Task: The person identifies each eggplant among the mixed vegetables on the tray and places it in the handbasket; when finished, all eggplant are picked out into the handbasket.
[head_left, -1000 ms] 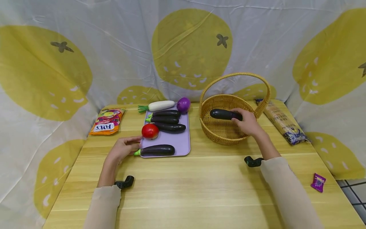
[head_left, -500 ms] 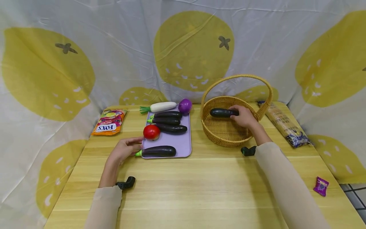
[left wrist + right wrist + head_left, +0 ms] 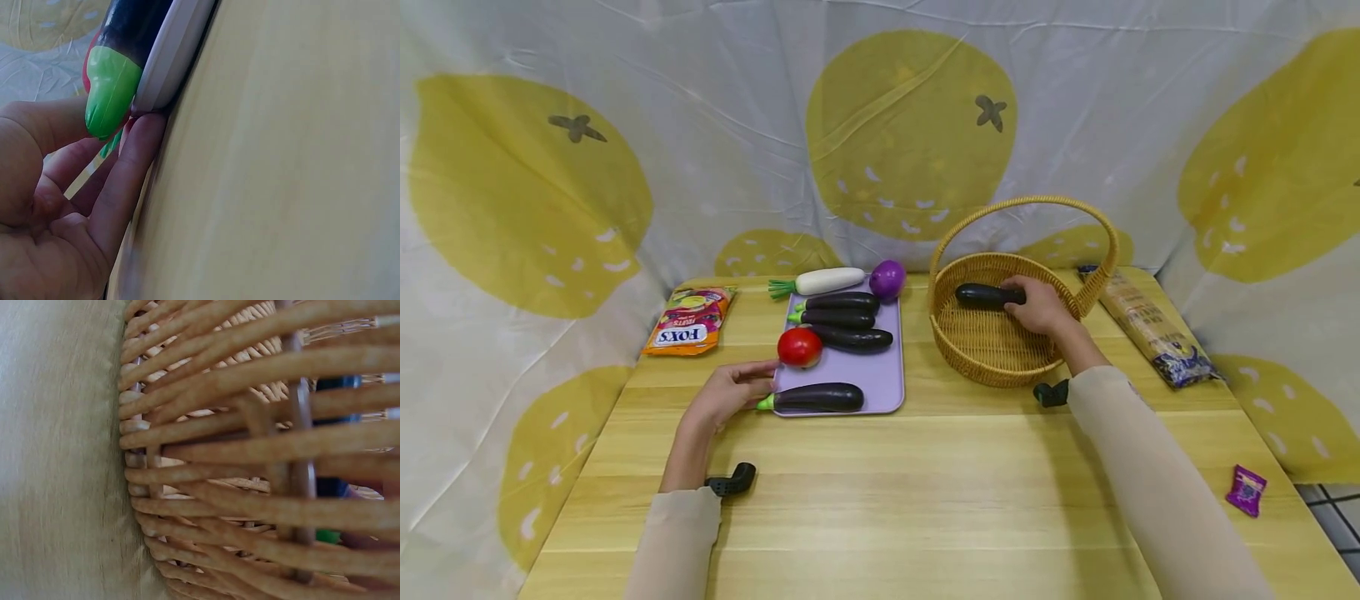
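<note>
My right hand point(image 3: 1040, 306) grips a dark eggplant point(image 3: 980, 296) low inside the yellow wicker basket point(image 3: 992, 367). In the right wrist view the basket's weave point(image 3: 225, 444) covers most of the hand and eggplant, and a bit of green point(image 3: 327, 535) shows through. At the lilac tray's point(image 3: 887, 375) left edge, my left hand point(image 3: 730, 393) rests with fairly straight fingers. One fingertip point(image 3: 149, 125) touches the rim beneath the green stem point(image 3: 111, 90) of the front eggplant point(image 3: 823, 397). A tomato point(image 3: 800, 347) and several eggplants point(image 3: 853, 338) lie farther back on the tray.
A white radish point(image 3: 829, 281) and purple onion point(image 3: 887, 280) lie at the tray's back edge. A FOX'S candy bag point(image 3: 692, 321) is at left, a long packet point(image 3: 1153, 332) right of the basket. A small purple wrapper point(image 3: 1247, 490) lies near the table's right edge.
My right hand has lowered the eggplant deeper into the basket, moving slightly back. The left hand stays at the tray's edge. The whole view has shifted slightly.
</note>
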`<control>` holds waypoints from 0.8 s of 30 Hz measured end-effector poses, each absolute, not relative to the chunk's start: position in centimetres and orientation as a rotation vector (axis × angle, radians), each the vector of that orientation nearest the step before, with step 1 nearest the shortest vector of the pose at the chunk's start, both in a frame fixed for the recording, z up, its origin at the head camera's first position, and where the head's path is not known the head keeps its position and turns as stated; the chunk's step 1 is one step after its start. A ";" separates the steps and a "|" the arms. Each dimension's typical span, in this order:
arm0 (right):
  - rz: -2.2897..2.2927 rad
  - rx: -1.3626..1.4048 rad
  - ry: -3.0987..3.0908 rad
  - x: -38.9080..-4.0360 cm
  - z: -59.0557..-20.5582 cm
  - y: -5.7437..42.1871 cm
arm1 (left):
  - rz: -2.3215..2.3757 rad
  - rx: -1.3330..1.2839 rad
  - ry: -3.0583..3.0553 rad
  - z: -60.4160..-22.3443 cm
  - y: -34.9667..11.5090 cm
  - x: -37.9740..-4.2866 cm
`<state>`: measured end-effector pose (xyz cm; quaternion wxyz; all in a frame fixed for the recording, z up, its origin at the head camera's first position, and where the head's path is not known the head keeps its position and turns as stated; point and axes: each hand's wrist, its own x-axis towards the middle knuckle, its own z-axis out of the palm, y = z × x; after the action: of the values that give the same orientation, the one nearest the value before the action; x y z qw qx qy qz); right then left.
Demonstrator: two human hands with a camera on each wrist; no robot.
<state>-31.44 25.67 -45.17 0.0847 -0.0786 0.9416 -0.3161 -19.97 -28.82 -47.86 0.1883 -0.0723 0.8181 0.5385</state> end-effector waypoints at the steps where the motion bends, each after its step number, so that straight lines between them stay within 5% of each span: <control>1: -0.945 -0.238 2.814 -31.5 -45.2 25.6 | 1.512 -0.204 2.302 -47.8 -28.8 -20.0; 12: -1.016 -0.258 2.828 -30.5 -44.2 25.4 | 1.513 -0.218 2.270 -47.3 -29.0 -20.1; 24: -1.290 -0.341 2.840 -25.7 -41.2 23.9 | 1.531 -0.229 2.276 -47.6 -28.8 -20.1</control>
<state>-25.68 23.87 -41.17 0.0020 -0.1086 0.9050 -0.4112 -20.11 -28.84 -47.60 0.1936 -0.0816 0.8113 0.5456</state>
